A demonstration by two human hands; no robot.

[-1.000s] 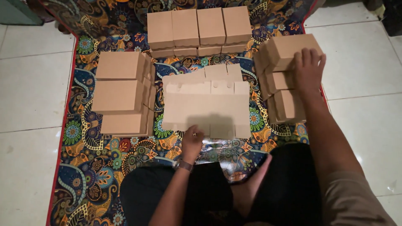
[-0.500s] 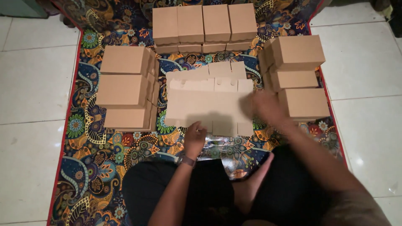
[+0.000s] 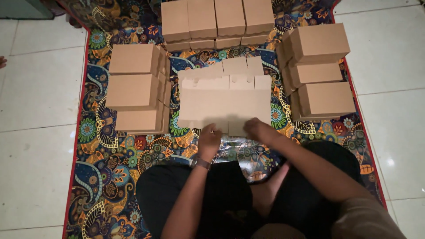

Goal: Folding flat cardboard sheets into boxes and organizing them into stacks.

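Both hands rest on the near edge of a flat unfolded cardboard sheet [image 3: 223, 102] at the patterned mat's [image 3: 106, 150] centre. The left hand [image 3: 209, 139] pinches that edge with curled fingers; the right hand [image 3: 256, 128] presses on it, fingers bent. Stacks of folded boxes [image 3: 135, 88] line the mat's left, far and right edges.

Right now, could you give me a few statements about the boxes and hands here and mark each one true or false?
1. Both hands rest at the near edge of the flat cardboard sheet. True.
2. The left hand wears a wristwatch. True.
3. The right hand sits on the right stack of boxes. False: it is at the flat sheet.
4. The boxes lie on bare tile. False: they lie on a patterned mat.
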